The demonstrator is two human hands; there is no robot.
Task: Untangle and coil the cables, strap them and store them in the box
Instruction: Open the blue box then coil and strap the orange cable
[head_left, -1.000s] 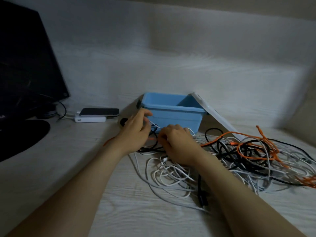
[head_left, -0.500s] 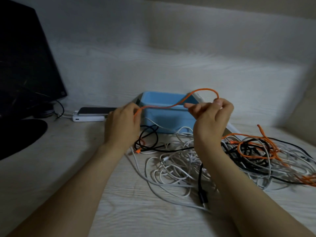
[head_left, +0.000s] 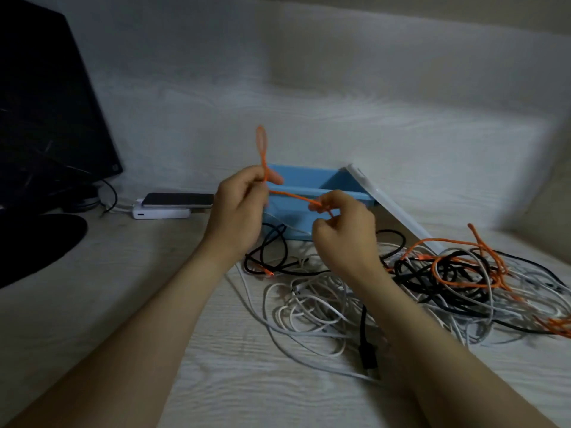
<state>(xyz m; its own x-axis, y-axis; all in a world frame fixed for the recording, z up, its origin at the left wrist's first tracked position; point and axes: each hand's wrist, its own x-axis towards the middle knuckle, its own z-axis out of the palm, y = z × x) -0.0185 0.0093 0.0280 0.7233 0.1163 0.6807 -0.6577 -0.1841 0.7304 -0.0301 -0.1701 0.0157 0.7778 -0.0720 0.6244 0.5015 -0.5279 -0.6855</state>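
The tangle of cables (head_left: 448, 288) sprawls over the tabletop (head_left: 92, 304) at the lower right of the frame, with white, black and orange strands crossing. It is not clear whether the orange cable (head_left: 290, 195) you hold runs back into that heap. If it does, a hard pull could cinch a knot or drag the pile.

The blue box (head_left: 304, 177) sits open at centre, just behind your hands, with its lid (head_left: 392, 211) leaning against its right side. A snagged strand could knock the lid down.

Your left hand (head_left: 238, 211) pinches the orange cable under a narrow upright loop. Your right hand (head_left: 346, 236) grips the same cable to the lower right, fingers curled. If either pinch slackens, the loop will likely spring open.
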